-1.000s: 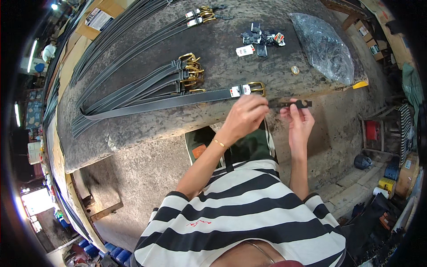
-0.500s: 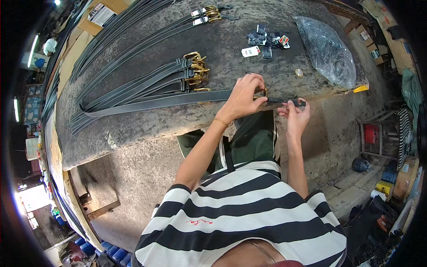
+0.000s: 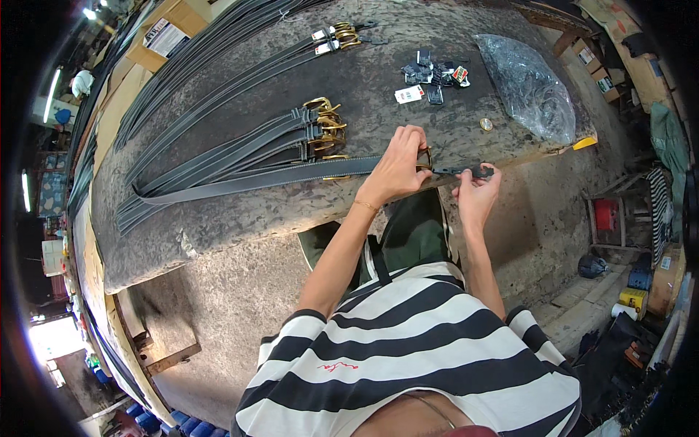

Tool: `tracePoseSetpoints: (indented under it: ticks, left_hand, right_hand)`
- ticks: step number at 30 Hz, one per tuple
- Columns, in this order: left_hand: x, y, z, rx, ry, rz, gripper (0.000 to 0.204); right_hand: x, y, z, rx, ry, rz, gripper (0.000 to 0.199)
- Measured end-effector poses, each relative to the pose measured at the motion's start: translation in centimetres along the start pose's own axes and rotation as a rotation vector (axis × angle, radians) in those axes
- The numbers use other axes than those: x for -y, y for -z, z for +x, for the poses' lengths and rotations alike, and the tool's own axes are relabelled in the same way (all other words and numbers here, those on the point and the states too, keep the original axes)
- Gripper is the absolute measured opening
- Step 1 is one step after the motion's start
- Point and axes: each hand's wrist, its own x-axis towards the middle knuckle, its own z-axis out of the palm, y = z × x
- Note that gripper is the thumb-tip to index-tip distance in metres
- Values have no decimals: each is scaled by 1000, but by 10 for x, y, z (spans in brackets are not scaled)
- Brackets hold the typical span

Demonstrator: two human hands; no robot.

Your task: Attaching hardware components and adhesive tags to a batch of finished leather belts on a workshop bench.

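Observation:
A dark grey belt with pale edge stitching lies along the table's near side. My left hand is closed on its right end, thumb and fingers around the gold buckle. Just past the buckle, my right hand pinches a flat, narrow black piece. This piece reaches toward the buckle; whether it is fastened there I cannot tell. Left of my left hand lies a bundle of similar belts, their gold buckles gathered together.
Behind lie more belts with white tags. Small black packets, a white tag, a round metal disc and a clear plastic bag rest on the worn table. A cardboard box stands far left.
Both hands keep their grips. The view has shifted slightly, and the gold buckle shows a little more beside my left fingers.

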Motion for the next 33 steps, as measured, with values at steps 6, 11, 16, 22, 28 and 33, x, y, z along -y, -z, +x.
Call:
tracePoseSetpoints:
  ticks: [6,11,16,22,28,33]
  left_hand:
    - [10,-9,-4,-15,35,45,49]
    - [1,-3,-4,-88,149,-97,48]
    - [11,1,-8,-26,162,-247,35]
    - [10,-1,-6,-31,175,-204,23]
    - [9,-3,-4,-84,206,-186,28]
    - [14,-9,-2,-105,186,-159,29]
  right_hand:
    - [-5,-1,8,-16,-2,27,39]
    - [-5,-20,9,90,-150,394,45]
    - [7,-33,10,183,-331,555,65]
    - [7,-38,10,198,-344,606,65]
    - [6,-34,12,274,-262,582,76]
    - [12,-29,9,412,16,451,99]
